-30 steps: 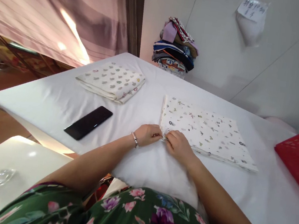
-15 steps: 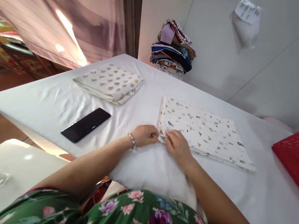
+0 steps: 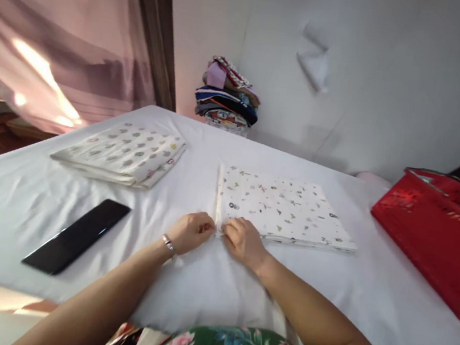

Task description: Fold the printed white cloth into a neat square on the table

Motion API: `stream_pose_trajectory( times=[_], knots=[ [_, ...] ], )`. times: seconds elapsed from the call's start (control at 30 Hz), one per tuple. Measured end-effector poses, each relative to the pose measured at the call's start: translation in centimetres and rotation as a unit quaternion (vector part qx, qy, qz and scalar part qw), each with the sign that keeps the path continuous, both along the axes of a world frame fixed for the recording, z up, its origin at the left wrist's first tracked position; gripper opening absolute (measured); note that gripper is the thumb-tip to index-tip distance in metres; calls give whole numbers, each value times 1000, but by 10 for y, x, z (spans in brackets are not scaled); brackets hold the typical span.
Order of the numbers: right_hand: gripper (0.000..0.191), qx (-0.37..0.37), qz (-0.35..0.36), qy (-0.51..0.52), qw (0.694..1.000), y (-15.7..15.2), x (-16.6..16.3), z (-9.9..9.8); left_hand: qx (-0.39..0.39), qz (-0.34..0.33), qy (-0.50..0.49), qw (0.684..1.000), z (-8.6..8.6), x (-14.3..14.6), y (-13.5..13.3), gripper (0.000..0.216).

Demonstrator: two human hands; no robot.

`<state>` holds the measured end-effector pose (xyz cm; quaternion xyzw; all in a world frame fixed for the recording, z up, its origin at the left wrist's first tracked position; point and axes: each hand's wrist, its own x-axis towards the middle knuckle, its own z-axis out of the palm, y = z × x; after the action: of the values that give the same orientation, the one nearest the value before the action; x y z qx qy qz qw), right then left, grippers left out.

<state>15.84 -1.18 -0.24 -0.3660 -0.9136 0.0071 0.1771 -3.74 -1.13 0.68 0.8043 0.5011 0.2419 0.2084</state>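
Observation:
A folded white cloth with small prints [image 3: 282, 209] lies flat on the white-covered table [image 3: 204, 284] in front of me. My left hand [image 3: 190, 232] and my right hand [image 3: 243, 241] meet at its near left corner. Both hands pinch that corner with curled fingers. A bracelet sits on my left wrist. A second folded printed cloth [image 3: 124, 146] rests further left and back, apart from both hands.
A black phone [image 3: 77, 235] lies on the table at the left. A red basket [image 3: 441, 233] stands at the right. A pile of folded clothes [image 3: 227, 96] sits at the back against the white wall. A pink curtain hangs at the left.
The view has swung right and tilted, so the red basket now shows more fully. My hands remain pinched at the same corner of the folded cloth.

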Motion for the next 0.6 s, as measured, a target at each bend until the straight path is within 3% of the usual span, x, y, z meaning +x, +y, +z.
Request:
stream_pose_trajectory(
  times=[0.13, 0.27, 0.47, 0.6],
  knots=[
    [15, 21, -18, -10, 1000, 1, -5, -4, 108, 36, -26, 993, -2, 2, 1, 17],
    [18, 44, -30, -18, 998, -2, -5, -6, 189, -45, -13, 981, -6, 12, -3, 18],
    [28, 4, 88, 11, 996, -9, 36, 6, 195, -56, 48, 978, -5, 12, -6, 16],
    [25, -75, 59, 77, 992, -11, 86, 17, 163, -59, 102, 979, 7, 13, -7, 26]
  ],
)
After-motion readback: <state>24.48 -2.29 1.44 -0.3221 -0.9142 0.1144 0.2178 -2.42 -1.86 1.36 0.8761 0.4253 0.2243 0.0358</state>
